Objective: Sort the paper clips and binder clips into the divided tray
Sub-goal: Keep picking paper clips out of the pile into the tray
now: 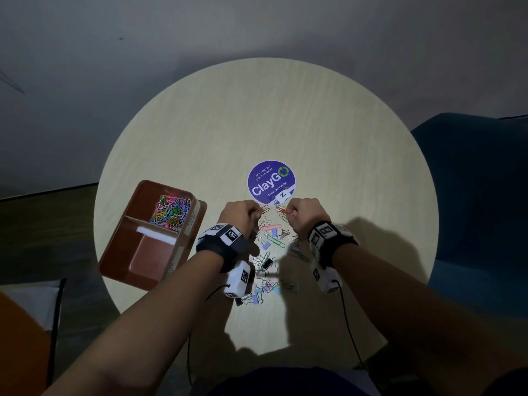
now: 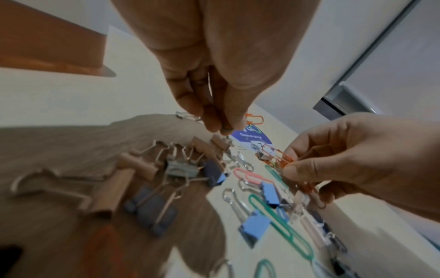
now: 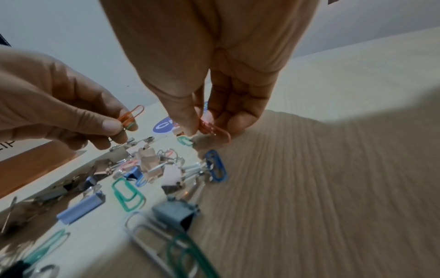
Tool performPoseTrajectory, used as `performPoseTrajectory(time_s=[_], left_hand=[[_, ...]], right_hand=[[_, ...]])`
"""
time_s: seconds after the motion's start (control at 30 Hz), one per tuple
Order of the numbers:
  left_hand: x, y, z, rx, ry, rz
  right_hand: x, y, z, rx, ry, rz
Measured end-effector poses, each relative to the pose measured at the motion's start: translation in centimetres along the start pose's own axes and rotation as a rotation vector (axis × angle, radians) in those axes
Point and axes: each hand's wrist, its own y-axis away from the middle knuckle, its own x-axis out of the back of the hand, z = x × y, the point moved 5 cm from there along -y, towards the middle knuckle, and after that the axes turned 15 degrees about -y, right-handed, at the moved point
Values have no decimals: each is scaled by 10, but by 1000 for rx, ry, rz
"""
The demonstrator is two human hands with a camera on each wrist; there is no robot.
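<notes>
Two bare hands work at the middle of the head view over a round, pale wood-grain counter (image 1: 328,132) lit by a bright pool of light, with dim grey wall and floor around it and a dark blue chair (image 1: 480,195) at the right edge. A purple round sticker (image 1: 271,180) reading "ClayGo" lies at the centre of the counter, just above the hands.

At the left centre of the frame sits a brown divided tray (image 1: 120,252); its upper compartment holds a heap of coloured paper clips (image 1: 171,210), while the lower compartment shows bare brown floor. Below the hands, a loose scatter of mixed clips (image 1: 268,247) runs down the middle of the counter: blue, tan and black binder clips among green, pink and blue paper clips.

The left hand (image 1: 239,215) has its fingers curled, thumb and fingertips pinched on an orange paper clip (image 3: 131,115) with a green one beside it. The right hand (image 1: 305,214) is likewise curled, thumb and forefinger pinching a small bunch of orange-red paper clips (image 2: 277,157) just above the scatter.

Both forearms reach in from the bottom of the frame, converging, each wrist wrapped in a black band carrying white marker blocks. The knuckles face up and the fingertips point toward the sticker, the two hands near each other but apart.
</notes>
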Motion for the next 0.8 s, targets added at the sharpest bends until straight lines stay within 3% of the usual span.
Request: performPoseTrajectory(time_s=[0.13, 0.27, 0.5, 0.63, 0.8], left_hand=[[3, 0, -2, 38, 89, 4], [1, 2, 4, -51, 10, -49], [-17, 5, 39, -355, -456, -90], [-25, 9, 46, -417, -695, -136], [-29, 9, 46, -453, -763, -104]], right_hand=[[-1, -3, 0, -7, -7, 12], [0, -6, -3, 20, 2, 10], [10, -3, 0, -54, -144, 130], [8, -1, -1, -107, -56, 102], [-1, 0, -5, -97, -46, 70]])
